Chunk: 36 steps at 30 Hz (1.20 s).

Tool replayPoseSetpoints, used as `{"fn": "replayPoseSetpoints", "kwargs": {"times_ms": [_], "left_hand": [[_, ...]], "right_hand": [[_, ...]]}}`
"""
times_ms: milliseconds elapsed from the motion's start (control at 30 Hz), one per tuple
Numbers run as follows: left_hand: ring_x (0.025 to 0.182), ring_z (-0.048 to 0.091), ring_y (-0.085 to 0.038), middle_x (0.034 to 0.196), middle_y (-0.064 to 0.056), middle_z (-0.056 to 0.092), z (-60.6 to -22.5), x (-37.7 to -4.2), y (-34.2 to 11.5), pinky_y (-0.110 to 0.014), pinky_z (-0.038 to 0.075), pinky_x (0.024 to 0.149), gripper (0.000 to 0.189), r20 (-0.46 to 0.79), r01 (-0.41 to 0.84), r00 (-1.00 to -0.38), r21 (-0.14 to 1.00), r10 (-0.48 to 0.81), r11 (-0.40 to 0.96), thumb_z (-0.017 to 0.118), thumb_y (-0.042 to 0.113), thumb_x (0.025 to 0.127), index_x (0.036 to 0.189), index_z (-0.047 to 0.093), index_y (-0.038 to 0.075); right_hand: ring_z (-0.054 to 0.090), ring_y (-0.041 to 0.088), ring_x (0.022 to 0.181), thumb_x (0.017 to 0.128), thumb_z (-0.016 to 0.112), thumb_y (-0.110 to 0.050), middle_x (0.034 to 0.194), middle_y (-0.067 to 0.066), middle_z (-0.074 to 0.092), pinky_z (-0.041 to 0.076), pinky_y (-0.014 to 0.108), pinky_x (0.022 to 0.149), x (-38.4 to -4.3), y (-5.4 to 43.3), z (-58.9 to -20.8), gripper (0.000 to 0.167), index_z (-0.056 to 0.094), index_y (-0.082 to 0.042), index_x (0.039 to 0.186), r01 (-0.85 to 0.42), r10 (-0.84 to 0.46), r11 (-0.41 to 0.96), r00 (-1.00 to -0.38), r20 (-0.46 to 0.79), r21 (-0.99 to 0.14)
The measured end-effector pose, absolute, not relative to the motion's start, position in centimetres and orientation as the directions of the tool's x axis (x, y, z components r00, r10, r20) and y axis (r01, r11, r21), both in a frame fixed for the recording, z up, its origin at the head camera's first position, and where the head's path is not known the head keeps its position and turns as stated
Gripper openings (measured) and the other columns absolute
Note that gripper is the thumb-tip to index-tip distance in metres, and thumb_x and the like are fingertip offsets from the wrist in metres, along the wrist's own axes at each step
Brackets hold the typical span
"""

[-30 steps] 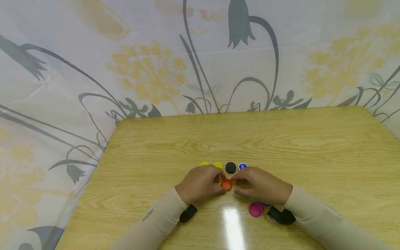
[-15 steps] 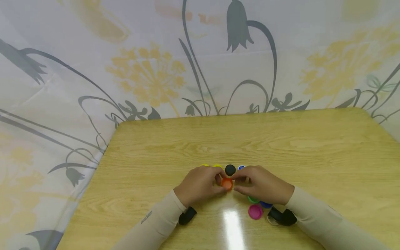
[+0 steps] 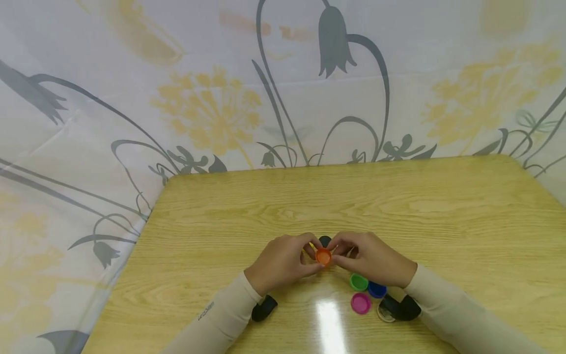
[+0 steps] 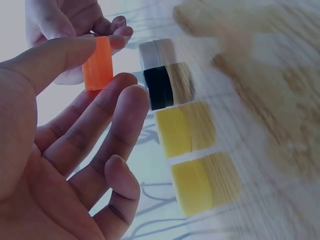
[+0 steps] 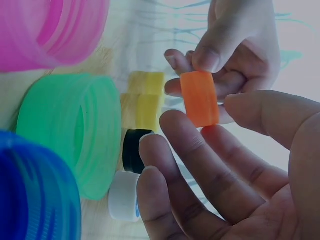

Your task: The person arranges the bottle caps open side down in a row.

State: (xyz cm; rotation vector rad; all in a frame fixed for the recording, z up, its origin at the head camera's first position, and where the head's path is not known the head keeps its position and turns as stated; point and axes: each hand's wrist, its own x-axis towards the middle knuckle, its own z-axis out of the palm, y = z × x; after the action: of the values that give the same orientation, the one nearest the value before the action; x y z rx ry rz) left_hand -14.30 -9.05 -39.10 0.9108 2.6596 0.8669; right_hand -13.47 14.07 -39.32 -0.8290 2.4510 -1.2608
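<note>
An orange bottle cap is held between both hands, open side up in the head view. My left hand pinches it between thumb and fingertip; its other fingers are loosely bent in the left wrist view. From the other side, my right hand has its thumb and fingertips at the cap's edge. Just beyond stands a black cap, in a row with two yellow caps and a white cap. The hands hide most of that row in the head view.
Near the right wrist lie a green cap, a blue cap, a pink cap and a pale cap partly under the black wrist camera. The wooden table ends at a flower-patterned cloth.
The orange cap has shifted slightly right and away. My right hand has closed in from beside it to its edge. The green and blue caps show more; the blue-and-white one is now covered.
</note>
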Motion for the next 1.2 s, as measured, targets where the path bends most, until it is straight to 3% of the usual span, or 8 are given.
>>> {"fn": "replayPoseSetpoints", "kwargs": {"times_ms": [467, 767, 933, 1200], "left_hand": [[0.062, 0.055, 0.006, 0.097, 0.0, 0.076, -39.16, -14.24, -8.77, -0.013, 0.046, 0.057, 0.028, 0.069, 0.544, -0.773, 0.583, 0.631, 0.603, 0.077, 0.027, 0.09, 0.113, 0.066, 0.017], [0.068, 0.06, 0.005, 0.099, 0.004, 0.076, -38.94, -14.17, -8.88, -0.015, 0.049, 0.058, 0.019, 0.055, 0.489, -0.793, 0.652, 0.606, 0.58, 0.064, 0.029, 0.099, 0.116, 0.066, 0.019], [0.072, 0.063, 0.002, 0.098, 0.002, 0.076, -38.8, -14.28, -8.91, -0.016, 0.051, 0.06, 0.025, 0.046, 0.459, -0.8, 0.689, 0.598, 0.561, 0.069, 0.025, 0.096, 0.12, 0.068, 0.016], [0.077, 0.064, 0.001, 0.095, 0.003, 0.076, -38.88, -14.29, -8.96, -0.016, 0.052, 0.066, 0.02, 0.044, 0.425, -0.812, 0.728, 0.583, 0.537, 0.073, 0.024, 0.093, 0.11, 0.074, 0.014]], "right_hand": [[0.07, 0.016, 0.088, 0.098, 0.065, -0.02, 0.095, 0.0, 0.074, 0.056, 0.026, 0.076, -13.82, 14.46, -39.94, 0.015, 0.063, -0.012, 0.11, -0.314, -0.574, 0.421, -0.819, 0.019, -0.851], [0.069, 0.006, 0.087, 0.094, 0.071, -0.021, 0.096, -0.004, 0.073, 0.057, 0.026, 0.075, -13.94, 14.55, -39.81, 0.016, 0.067, -0.015, 0.109, -0.318, -0.556, 0.432, -0.831, 0.029, -0.844], [0.068, 0.005, 0.086, 0.094, 0.071, -0.02, 0.095, -0.002, 0.074, 0.056, 0.024, 0.074, -13.91, 14.72, -39.29, 0.019, 0.071, -0.011, 0.111, -0.34, -0.537, 0.452, -0.842, 0.053, -0.825], [0.068, 0.01, 0.084, 0.096, 0.068, -0.022, 0.093, -0.001, 0.074, 0.056, 0.024, 0.074, -13.93, 14.73, -39.31, 0.015, 0.073, -0.012, 0.107, -0.301, -0.544, 0.446, -0.839, 0.011, -0.843]]}}
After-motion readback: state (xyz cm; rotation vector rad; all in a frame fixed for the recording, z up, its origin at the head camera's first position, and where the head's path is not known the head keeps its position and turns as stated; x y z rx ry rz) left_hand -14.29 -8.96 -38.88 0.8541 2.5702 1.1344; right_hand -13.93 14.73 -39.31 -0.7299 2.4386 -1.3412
